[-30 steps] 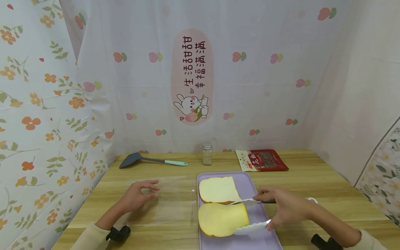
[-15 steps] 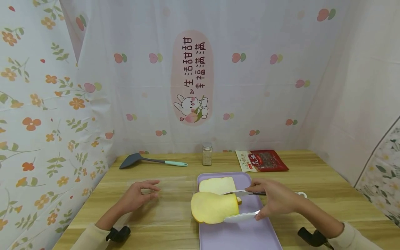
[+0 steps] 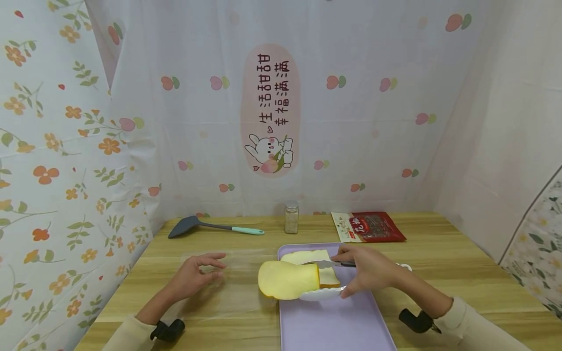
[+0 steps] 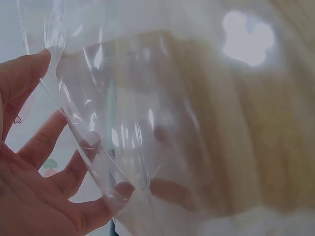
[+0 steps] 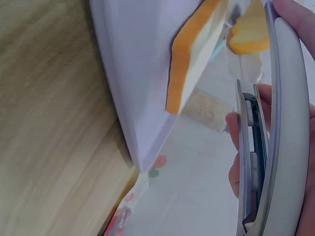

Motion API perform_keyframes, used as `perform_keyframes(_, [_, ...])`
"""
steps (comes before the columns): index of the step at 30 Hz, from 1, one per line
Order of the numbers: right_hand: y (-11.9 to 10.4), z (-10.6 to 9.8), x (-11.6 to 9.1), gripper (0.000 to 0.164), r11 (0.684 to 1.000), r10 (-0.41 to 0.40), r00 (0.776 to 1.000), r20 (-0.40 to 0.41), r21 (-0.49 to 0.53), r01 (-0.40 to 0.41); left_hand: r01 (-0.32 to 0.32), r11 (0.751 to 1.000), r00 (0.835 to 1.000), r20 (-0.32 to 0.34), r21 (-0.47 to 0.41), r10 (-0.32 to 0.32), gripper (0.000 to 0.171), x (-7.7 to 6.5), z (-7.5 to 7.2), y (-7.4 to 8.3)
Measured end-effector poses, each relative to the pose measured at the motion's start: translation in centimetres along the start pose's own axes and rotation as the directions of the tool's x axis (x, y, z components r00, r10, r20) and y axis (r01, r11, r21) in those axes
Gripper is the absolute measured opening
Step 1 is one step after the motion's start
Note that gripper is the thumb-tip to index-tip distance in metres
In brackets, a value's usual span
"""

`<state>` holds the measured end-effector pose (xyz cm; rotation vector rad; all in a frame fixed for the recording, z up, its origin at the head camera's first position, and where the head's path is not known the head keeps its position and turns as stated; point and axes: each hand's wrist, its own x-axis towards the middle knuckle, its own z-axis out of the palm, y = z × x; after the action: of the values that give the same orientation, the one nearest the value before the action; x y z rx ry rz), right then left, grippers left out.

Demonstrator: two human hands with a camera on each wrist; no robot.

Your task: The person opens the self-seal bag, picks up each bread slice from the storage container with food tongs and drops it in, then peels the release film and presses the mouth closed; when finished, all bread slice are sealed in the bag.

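- So over at the far left, the spatula (image 3: 215, 225) is just lying at the back of the bench (image 3: 439, 263), nobody's touching it.
- My left hand (image 3: 197, 274) is sitting with thumb and fingers spread, tips touching the clear film (image 4: 147, 128). That stuff is looking thin, floppy and slippery, so I'm figuring the edge is the place to hold it.
- The lifted bread slice (image 3: 287, 280) is sticking out past the left rim of the tray (image 3: 333, 331), near the film. I'm guessing it's light, soft and a bit springy, so hard squeezing would probably be denting it.
- The other bread slice (image 3: 328, 276) is lying on the tray, partly hidden behind the lifted one. The jar (image 3: 291, 218) is standing upright behind.
- The tongs (image 3: 322, 294) are gripping the lifted slice by its sides, toward the right end. The far end is hanging unsupported, so I'm thinking a hold nearer the middle would be steadier, with light, even pressure.
- My right hand (image 3: 371, 270) is wrapped round the tongs, thumb on one arm, fingers on the other.
- The red packet (image 3: 371, 226) is lying flat behind.
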<state>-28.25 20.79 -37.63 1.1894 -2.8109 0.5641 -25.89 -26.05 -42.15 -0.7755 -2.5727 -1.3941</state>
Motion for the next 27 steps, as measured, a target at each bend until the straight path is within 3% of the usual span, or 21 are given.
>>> perform_keyframes(27, [-1.8,2.2,6.1,0.085,0.998,-0.050,0.997,0.061,0.046,0.047,0.003,1.000,1.000,-0.012,0.003,-0.003,0.017,0.0,0.1,0.4])
